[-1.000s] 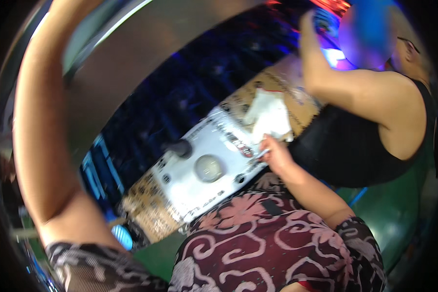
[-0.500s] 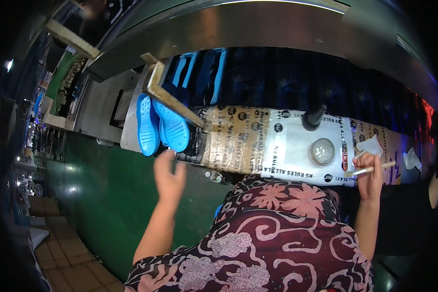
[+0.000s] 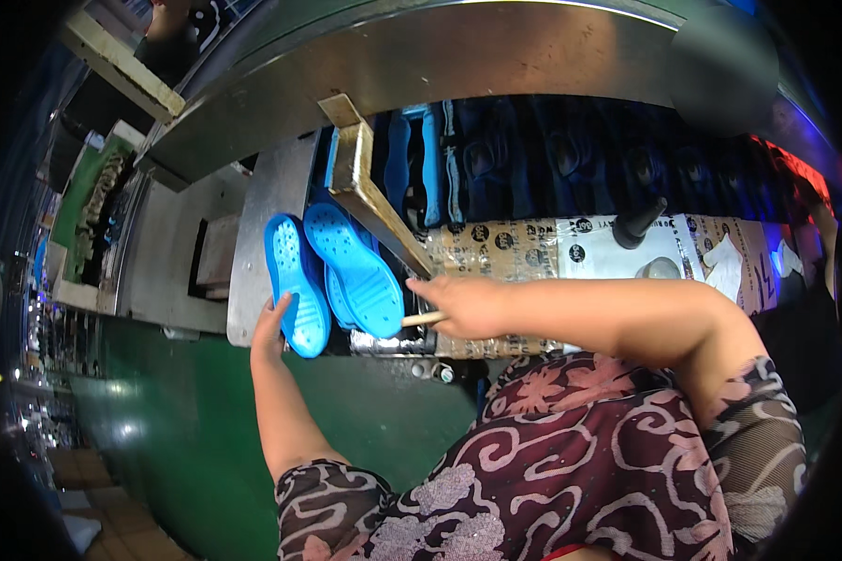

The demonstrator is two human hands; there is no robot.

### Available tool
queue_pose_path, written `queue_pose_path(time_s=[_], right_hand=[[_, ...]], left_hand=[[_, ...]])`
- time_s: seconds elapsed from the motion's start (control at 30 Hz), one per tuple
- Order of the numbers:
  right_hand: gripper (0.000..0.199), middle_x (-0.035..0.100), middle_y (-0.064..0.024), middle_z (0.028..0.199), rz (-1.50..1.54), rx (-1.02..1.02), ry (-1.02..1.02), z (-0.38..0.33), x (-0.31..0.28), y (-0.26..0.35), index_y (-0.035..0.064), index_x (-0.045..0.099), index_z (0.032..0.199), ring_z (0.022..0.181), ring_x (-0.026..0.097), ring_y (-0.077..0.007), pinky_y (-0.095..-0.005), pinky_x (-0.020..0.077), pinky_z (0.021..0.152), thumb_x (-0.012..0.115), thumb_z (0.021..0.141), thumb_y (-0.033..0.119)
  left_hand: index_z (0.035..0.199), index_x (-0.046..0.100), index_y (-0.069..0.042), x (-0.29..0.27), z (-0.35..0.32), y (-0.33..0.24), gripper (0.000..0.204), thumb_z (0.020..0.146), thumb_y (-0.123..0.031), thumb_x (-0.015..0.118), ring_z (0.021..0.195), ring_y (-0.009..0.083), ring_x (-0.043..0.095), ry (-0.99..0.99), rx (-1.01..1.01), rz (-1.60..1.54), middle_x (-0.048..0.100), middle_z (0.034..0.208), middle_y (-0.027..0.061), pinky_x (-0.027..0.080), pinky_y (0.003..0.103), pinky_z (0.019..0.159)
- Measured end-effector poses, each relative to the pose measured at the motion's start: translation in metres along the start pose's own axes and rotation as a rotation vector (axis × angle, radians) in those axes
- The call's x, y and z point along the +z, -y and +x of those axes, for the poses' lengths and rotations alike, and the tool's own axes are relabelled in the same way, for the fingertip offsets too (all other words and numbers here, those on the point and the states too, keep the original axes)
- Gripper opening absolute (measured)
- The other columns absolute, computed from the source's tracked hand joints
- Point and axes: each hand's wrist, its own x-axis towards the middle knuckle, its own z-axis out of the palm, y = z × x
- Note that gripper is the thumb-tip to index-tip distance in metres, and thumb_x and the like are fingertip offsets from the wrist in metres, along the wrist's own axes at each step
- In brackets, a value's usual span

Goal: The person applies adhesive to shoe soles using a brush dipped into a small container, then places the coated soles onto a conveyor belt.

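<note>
Head view: blue sole (image 3: 296, 280), holed end away, long axis leaning left.

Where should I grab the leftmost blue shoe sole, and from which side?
Probably pinch the leftmost blue shoe sole by its near half's left edge, coming from the left, where your left hand is: another blue shoe sole crowds its right side.

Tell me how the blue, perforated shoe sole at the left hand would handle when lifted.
The blue, perforated shoe sole is probably fairly stiff: its outline shows no sag with the left hand at its edge. Its holes hint at lightness. Long and flattish, it likely won't roll.
</note>
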Motion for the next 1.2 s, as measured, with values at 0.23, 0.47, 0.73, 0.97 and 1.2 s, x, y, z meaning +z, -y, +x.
queue_pose_path(time_s=[0.23, 0.47, 0.73, 0.97, 1.2], right_hand=[[0.084, 0.049, -0.0307, 0.124, 0.341, 0.454, -0.098, 0.128, 0.045, 0.009, -0.0027, 0.007, 0.146, 0.109, 0.054, -0.0394, -0.0418, 0.0422, 0.094, 0.045, 0.09, 0.047], [0.094, 0.052, -0.0284, 0.125, 0.511, 0.387, -0.067, 0.137, 0.051, -0.007, 0.0055, 0.009, 0.148, 0.098, 0.062, -0.0352, -0.0382, 0.051, 0.08, 0.056, 0.082, 0.054], [0.085, 0.059, -0.026, 0.113, 0.118, 0.262, 0.217, 0.056, 0.038, 0.016, -0.004, 0.039, 0.134, 0.104, 0.058, -0.0385, -0.0424, 0.0456, 0.09, 0.062, 0.076, 0.054], [0.067, 0.065, -0.0197, 0.101, 0.002, 0.062, 0.347, -0.018, 0.031, -0.051, 0.0015, 0.057, 0.119, 0.092, 0.062, -0.0351, -0.0433, 0.0475, 0.079, 0.065, 0.074, 0.05], [0.059, 0.066, -0.0209, 0.096, 0.073, 0.19, 0.239, -0.106, 0.029, -0.106, 0.0015, 0.063, 0.106, 0.088, 0.063, -0.0361, -0.0446, 0.0478, 0.078, 0.065, 0.074, 0.051]], left_hand=[[0.122, 0.051, 0.004, 0.004, 0.045, -0.039, 0.059, 0.082, -0.035, 0.068, 0.095, 0.0221, 0.062, 0.18, -0.03, 0.005, 0.063, 0.108, 0.0127, 0.047, 0.033, 0.086], [0.128, 0.046, 0.004, 0.032, 0.028, -0.018, 0.062, 0.083, -0.035, 0.065, 0.104, 0.0254, 0.058, 0.102, 0.081, 0.076, 0.059, 0.118, 0.0153, 0.044, 0.036, 0.092], [0.141, 0.027, 0.001, 0.103, -0.166, 0.049, 0.062, 0.09, -0.018, 0.057, 0.122, 0.0279, 0.044, -0.034, 0.129, -0.287, 0.043, 0.134, 0.0145, 0.032, 0.04, 0.105], [0.135, 0.029, 0.006, 0.223, -0.269, 0.068, 0.062, 0.086, -0.014, 0.061, 0.114, 0.0291, 0.048, -0.248, 0.075, 0.211, 0.044, 0.129, 0.0221, 0.038, 0.04, 0.099], [0.131, 0.035, 0.006, 0.259, -0.246, 0.054, 0.071, 0.076, -0.02, 0.072, 0.102, 0.028, 0.058, 0.068, 0.245, 0.287, 0.057, 0.114, 0.0214, 0.045, 0.038, 0.091]])
